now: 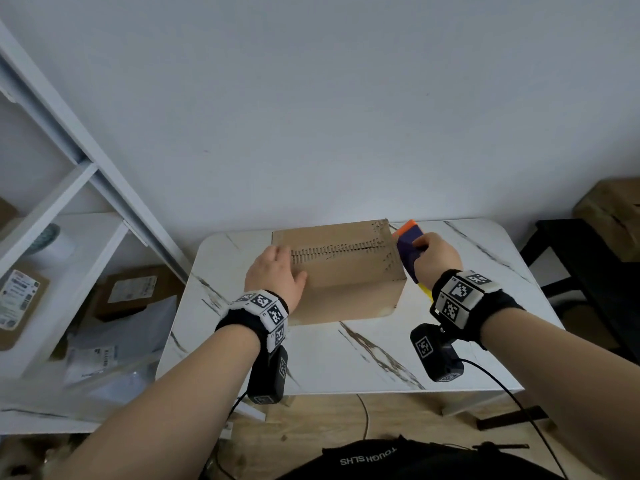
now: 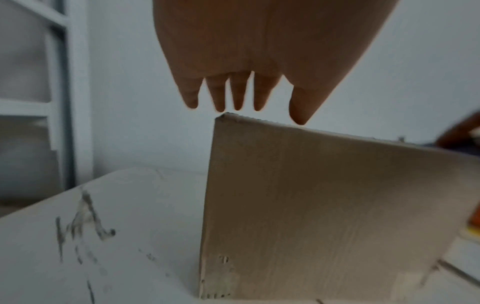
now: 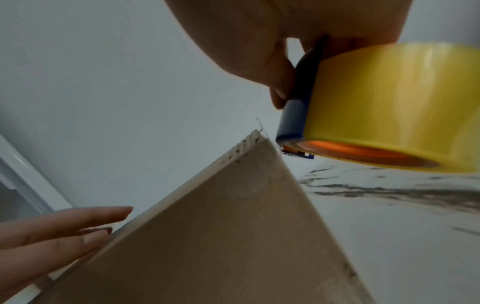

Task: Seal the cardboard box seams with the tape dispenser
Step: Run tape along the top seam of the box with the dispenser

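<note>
At the far left stands a white shelf unit [image 1: 79, 174] with labelled parcels [image 1: 20, 299] on its lower levels. Next to it is a white marble-patterned table [image 1: 346, 358] pushed against a plain wall.

The left hand [image 1: 273, 277] lies on the left end of the cardboard box [image 1: 346, 271], fingers straight and slightly spread, palm down on the top face near the near-left corner. From the left wrist view the fingertips [image 2: 237, 102] reach over the top edge of the box, gripping nothing.

The box sits toward the back of the table, its long axis running left to right, parallel to the wall. Its top flaps are closed, and the centre seam [image 1: 339, 252] runs along that same long axis, marked with a row of dark short dashes.

At the right end of the box, the right hand [image 1: 434, 256] is curled around the tape dispenser [image 1: 410, 252], which has a blue body and an orange part on top. It is held just beside the box's right end, its front near the top right edge. The right wrist view shows the yellow tape roll [image 3: 394, 107] mounted on the dispenser, with the blue frame pointing down toward the box corner; contact cannot be told.

At the far right are a dark piece of furniture [image 1: 588, 271] and a brown box [image 1: 613, 209].
</note>
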`<state>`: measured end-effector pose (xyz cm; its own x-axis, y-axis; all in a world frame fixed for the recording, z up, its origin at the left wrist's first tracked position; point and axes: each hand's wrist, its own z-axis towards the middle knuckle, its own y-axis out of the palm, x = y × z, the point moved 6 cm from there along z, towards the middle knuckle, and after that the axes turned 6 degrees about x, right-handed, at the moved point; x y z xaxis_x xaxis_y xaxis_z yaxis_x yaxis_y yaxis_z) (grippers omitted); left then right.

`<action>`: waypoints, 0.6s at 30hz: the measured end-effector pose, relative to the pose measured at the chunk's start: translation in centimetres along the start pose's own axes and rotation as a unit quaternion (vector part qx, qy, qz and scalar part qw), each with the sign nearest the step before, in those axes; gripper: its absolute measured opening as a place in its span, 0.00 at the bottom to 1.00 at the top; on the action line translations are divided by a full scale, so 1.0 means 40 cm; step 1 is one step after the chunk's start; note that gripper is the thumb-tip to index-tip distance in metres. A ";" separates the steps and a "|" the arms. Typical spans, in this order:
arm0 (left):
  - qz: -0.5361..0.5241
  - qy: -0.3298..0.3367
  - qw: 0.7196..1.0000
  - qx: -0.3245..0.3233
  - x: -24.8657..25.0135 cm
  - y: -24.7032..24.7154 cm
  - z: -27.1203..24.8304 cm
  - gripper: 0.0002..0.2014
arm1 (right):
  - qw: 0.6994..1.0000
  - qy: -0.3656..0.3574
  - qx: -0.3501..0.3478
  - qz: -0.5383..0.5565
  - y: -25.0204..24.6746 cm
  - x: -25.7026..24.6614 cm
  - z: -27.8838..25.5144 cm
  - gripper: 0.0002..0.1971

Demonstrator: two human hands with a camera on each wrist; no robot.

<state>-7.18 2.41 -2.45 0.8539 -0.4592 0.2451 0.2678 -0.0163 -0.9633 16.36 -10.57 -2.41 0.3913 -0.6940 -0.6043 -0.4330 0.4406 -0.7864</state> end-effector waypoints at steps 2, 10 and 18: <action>0.031 0.062 0.997 -0.022 0.023 0.013 -0.004 0.28 | 0.999 -0.017 0.027 -0.003 -0.025 -0.005 0.012 0.18; 0.019 0.065 0.998 -0.021 0.062 -0.043 0.021 0.26 | 0.982 -0.081 0.128 0.112 -0.177 -0.092 0.041 0.13; -0.220 0.010 0.975 -0.029 0.125 -0.175 0.114 0.24 | 0.958 -0.187 -0.040 0.214 -0.154 -0.224 -0.011 0.13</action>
<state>-2.74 4.29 6.02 0.6524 -0.4139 0.6349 0.5803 -0.2661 -0.7697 15.19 -7.31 7.92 0.4204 -0.2002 -0.8850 -0.6734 0.5848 -0.4522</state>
